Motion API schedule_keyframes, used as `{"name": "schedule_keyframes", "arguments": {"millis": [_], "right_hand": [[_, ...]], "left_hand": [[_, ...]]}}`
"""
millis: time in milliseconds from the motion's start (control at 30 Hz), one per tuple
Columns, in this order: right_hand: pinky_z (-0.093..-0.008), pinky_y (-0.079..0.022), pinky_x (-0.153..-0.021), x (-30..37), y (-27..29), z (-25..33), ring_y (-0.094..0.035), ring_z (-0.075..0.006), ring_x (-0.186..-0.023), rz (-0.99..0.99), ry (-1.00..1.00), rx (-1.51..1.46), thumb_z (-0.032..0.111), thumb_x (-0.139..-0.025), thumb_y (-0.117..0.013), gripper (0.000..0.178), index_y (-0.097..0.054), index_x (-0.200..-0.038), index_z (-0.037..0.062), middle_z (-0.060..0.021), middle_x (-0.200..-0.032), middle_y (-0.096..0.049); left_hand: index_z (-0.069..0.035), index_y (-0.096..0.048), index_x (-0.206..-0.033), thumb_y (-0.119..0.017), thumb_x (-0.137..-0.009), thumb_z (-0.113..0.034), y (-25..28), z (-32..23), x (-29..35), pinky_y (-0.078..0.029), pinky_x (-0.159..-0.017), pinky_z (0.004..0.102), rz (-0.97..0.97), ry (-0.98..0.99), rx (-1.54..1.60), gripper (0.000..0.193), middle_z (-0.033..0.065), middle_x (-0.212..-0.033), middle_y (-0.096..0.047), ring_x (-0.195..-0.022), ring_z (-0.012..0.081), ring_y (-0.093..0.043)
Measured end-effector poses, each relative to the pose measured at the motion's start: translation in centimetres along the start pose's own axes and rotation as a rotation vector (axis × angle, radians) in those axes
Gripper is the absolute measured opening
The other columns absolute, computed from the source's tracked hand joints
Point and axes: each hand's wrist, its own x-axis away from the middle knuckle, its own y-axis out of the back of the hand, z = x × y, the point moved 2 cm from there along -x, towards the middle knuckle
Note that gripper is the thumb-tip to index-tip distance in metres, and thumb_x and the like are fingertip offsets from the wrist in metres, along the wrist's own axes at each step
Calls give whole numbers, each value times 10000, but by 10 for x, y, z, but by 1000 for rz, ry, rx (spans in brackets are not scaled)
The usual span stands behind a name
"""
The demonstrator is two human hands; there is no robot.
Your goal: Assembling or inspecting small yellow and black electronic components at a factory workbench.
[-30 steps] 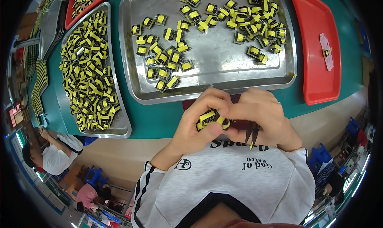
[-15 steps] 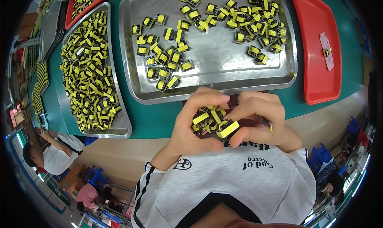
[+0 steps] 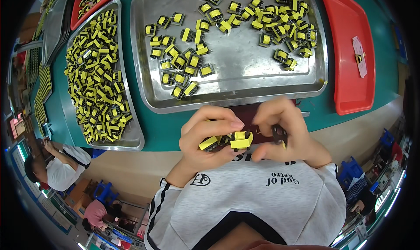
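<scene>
My left hand (image 3: 205,138) is closed around several small transformers with yellow tape and black bobbins. One transformer (image 3: 241,140) is pinched between its thumb and fingertips, yellow side toward me, while another (image 3: 211,143) shows lower in the palm. To its right, my right hand (image 3: 291,134) is curled with thumb and forefinger apart. Its other fingers hold a dark thing with a yellowish tip (image 3: 279,134), too blurred to name. Both hands are in front of my chest, just below the near rim of a large metal tray (image 3: 236,97) with loose transformers (image 3: 280,27) scattered in it.
Left of the large tray, a narrower metal tray (image 3: 136,136) is heaped with transformers. A red tray (image 3: 94,7) of them stands beyond it. On the right, a red tray (image 3: 345,92) holds a pink slip (image 3: 359,57). A green mat (image 3: 153,132) covers the table. Other people sit farther off.
My hands have drawn apart. The left has shifted left with its transformers, one now at its fingertips. The right thumb and forefinger have come away from that transformer.
</scene>
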Motion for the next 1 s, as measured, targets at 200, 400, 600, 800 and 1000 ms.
{"name": "schedule_keyframes", "arguments": {"millis": [200,400,600,800,1000], "right_hand": [[-300,-374,-449,-9,21,27,-501,-197,-538,-49,463,640,219,-656,-805,372,-601,-924,62,-73,-759,-542],[-226,-313,-376,-5,22,31,-472,-121,-482,-173,723,843,103,-660,-755,246,-629,-872,98,-54,-698,-579],[-246,-311,-375,-1,24,34,-438,-116,-448,-45,670,925,124,-641,-793,355,-619,-947,77,-58,-732,-574],[-248,-293,-373,2,23,32,-422,-108,-446,-43,709,966,118,-659,-783,336,-627,-955,80,-45,-733,-577],[-251,-308,-388,0,25,32,-438,-117,-462,-77,675,916,150,-651,-797,348,-641,-954,84,-47,-741,-578]], "left_hand": [[-11,-649,-1004,-777,-670,-52,6,-11,-8,-521,-645,275,32,56,-173,360,158,-943,-639,-788,212,-643],[-17,-631,-958,-757,-698,-127,7,-21,-12,-509,-632,287,141,10,-403,309,145,-909,-646,-751,212,-627],[-22,-645,-966,-767,-647,-100,7,-24,-14,-509,-623,285,179,33,-461,350,129,-888,-653,-753,211,-632],[-25,-654,-936,-771,-654,-127,6,-23,-16,-509,-610,281,191,79,-420,322,118,-876,-652,-732,202,-635],[-47,-680,-930,-801,-617,-109,7,-23,-18,-519,-560,273,174,86,-416,342,72,-890,-631,-697,192,-642]]}}
